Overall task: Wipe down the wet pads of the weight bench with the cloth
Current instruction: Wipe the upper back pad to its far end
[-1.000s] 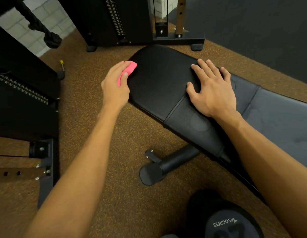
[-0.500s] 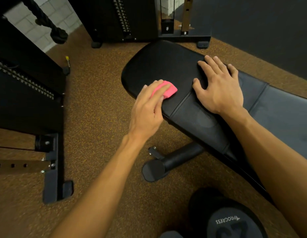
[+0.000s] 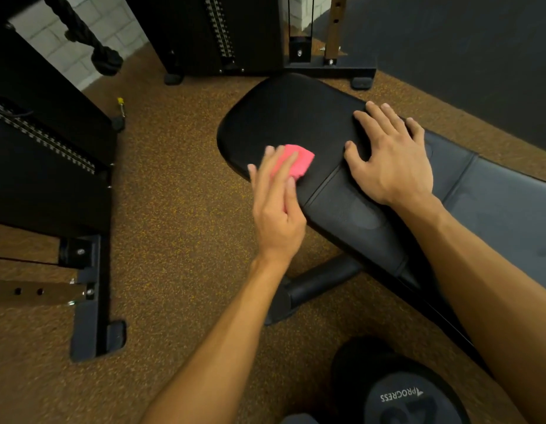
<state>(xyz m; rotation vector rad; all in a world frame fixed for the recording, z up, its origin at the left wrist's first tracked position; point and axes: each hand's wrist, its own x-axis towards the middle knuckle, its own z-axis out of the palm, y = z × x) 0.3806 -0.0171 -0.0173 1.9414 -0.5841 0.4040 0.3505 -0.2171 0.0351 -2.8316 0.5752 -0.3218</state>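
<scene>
Left hand (image 3: 278, 209) presses cloth (image 3: 299, 162) flat on pad (image 3: 290, 117), near edge — fingers straight. Right hand (image 3: 394, 166) braces on pad, fingers spread. Advise overlapping strokes, even pressure — edge and seam (image 3: 323, 185) included.

Both bare arms reach forward and down from the lower edge of the view, the left forearm (image 3: 223, 332) rising from the bottom centre and the right forearm (image 3: 495, 289) from the lower right. The left hand (image 3: 278, 209), slightly blurred, lies palm down with its fingers (image 3: 285, 171) nearly straight and close together, pressing on a pink cloth (image 3: 304, 163); its thumb appears to lie alongside them. The right hand (image 3: 392, 163) rests flat and palm down on the black pad (image 3: 284, 117), fingers splayed and thumb angled toward the left hand. Both wrists look straight.
</scene>
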